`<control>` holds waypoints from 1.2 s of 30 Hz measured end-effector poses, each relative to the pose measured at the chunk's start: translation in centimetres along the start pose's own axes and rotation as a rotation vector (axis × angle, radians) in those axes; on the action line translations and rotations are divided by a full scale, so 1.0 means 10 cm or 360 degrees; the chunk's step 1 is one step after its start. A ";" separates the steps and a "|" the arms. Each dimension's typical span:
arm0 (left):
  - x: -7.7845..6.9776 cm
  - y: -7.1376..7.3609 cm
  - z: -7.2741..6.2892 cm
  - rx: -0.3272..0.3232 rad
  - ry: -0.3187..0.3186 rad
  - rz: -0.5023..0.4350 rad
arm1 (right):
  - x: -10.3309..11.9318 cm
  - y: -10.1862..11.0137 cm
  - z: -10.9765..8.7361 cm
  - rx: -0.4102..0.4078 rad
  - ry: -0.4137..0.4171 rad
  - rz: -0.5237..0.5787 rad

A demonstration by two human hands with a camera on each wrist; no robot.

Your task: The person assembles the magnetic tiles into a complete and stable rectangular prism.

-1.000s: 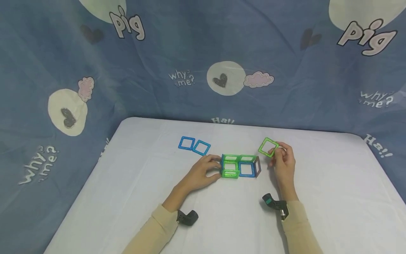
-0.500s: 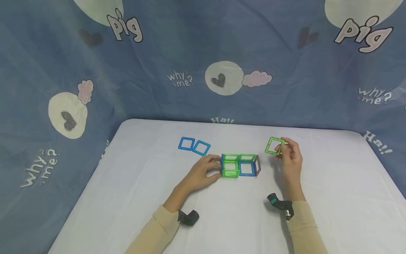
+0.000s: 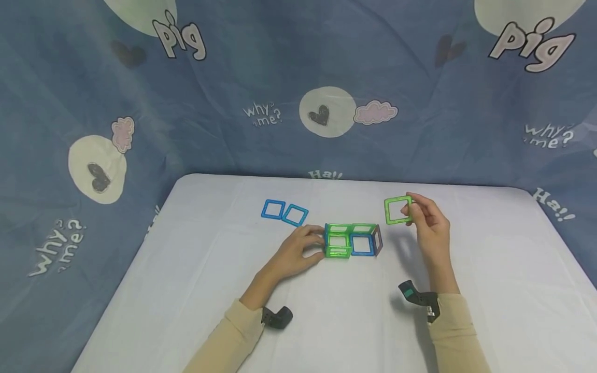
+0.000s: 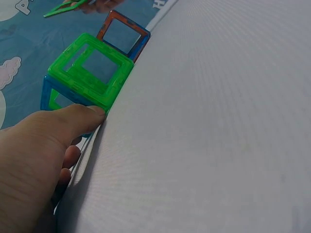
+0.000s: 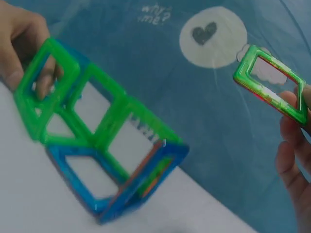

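Observation:
Near the table's middle stands a structure of square magnetic tiles point(image 3: 338, 254), mostly green with blue parts. A brownish-red tile point(image 4: 129, 22) stands upright at its right end. My left hand point(image 3: 293, 253) holds the structure's left end, the thumb point(image 4: 87, 114) against a lower green corner; its other fingers are partly hidden. To the right, my right hand point(image 3: 432, 228) pinches a loose green square magnetic tile point(image 3: 386, 213) by its right edge, above the table and apart from the structure. The right wrist view shows this green tile point(image 5: 272, 97) tilted.
Two blue square tiles, one on the left point(image 3: 271, 217) and one on the right point(image 3: 291, 223), lie flat behind my left hand, corners close together. The white-covered table point(image 3: 224, 207) ends at a blue patterned cloth point(image 3: 261, 150) behind. Each wrist wears a black camera mount.
My right hand has moved right and farther back with the green tile, which has turned from slanted to nearly square-on. My left hand and the structure have stayed in place.

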State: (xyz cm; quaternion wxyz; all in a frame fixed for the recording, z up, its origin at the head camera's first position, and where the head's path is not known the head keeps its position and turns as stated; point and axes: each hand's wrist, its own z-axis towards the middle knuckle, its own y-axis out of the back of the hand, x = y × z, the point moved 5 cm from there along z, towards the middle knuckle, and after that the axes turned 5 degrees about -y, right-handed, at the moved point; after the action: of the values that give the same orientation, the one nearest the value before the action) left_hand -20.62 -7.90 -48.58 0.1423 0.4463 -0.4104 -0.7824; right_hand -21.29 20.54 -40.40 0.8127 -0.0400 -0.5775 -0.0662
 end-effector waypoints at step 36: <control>0.00 0.00 0.00 -0.0010 0.0000 0.0004 | 0.38 -0.35 -0.15 0.0670 0.0151 -0.0580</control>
State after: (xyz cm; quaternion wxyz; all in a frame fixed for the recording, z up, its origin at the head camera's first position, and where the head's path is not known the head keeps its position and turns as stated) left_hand -20.64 -7.86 -48.56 0.1447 0.4452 -0.4085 -0.7835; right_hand -19.16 16.58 -37.32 0.8039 0.2375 -0.5375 -0.0916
